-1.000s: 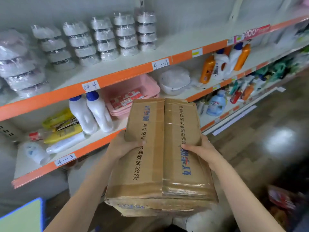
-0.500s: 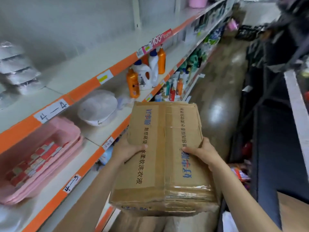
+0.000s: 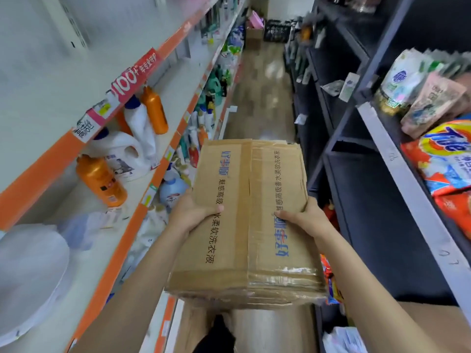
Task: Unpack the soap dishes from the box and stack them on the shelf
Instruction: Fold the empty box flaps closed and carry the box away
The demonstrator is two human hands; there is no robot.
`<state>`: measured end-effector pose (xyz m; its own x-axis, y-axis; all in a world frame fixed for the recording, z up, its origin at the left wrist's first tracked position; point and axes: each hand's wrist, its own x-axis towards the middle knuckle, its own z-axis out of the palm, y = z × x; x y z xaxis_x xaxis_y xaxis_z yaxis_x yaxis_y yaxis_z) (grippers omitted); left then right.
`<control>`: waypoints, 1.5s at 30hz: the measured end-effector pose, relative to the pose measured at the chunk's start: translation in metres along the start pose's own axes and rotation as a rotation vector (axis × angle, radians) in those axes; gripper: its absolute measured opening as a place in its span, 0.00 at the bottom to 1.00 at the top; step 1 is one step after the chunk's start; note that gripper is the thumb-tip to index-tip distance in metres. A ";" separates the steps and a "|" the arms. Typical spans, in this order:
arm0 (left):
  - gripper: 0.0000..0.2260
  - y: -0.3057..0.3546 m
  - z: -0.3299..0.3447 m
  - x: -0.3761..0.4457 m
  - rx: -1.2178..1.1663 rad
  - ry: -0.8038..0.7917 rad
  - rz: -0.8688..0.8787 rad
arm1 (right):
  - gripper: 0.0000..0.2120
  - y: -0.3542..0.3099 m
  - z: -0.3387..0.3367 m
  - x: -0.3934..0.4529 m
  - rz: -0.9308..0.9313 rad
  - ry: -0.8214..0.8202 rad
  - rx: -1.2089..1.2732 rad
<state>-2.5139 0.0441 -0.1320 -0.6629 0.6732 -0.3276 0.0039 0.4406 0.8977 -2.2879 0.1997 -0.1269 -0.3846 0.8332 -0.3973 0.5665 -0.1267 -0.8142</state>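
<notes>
Item: cardboard box (image 3: 244, 220), flaps closed, carried between my hands. Left hand (image 3: 190, 212) and right hand (image 3: 304, 217) each clamp a side edge, thumbs on top. Handling: I keep it level, grips symmetric, until set down.

Both bare forearms reach forward, one along each side of the box (image 3: 248, 220). The left hand (image 3: 190, 215) grips its left edge, thumb lying across the top. The right hand (image 3: 305, 217) grips the right edge, thumb likewise on top.
</notes>
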 end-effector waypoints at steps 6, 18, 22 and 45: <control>0.36 0.059 0.022 0.128 0.052 -0.131 0.047 | 0.42 -0.040 -0.016 0.095 0.055 0.118 0.035; 0.28 0.167 0.136 0.378 0.085 -0.138 0.041 | 0.41 -0.106 -0.093 0.366 0.048 0.139 0.116; 0.29 0.216 0.156 0.452 0.071 -0.089 0.047 | 0.44 -0.152 -0.121 0.456 0.018 0.126 0.113; 0.36 0.418 0.226 0.977 0.100 -0.160 -0.017 | 0.39 -0.363 -0.148 0.970 0.092 0.129 0.164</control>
<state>-2.9906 1.0200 -0.1429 -0.5358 0.7476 -0.3924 0.0736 0.5043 0.8604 -2.7587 1.1336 -0.1537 -0.2341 0.8747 -0.4244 0.4646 -0.2828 -0.8391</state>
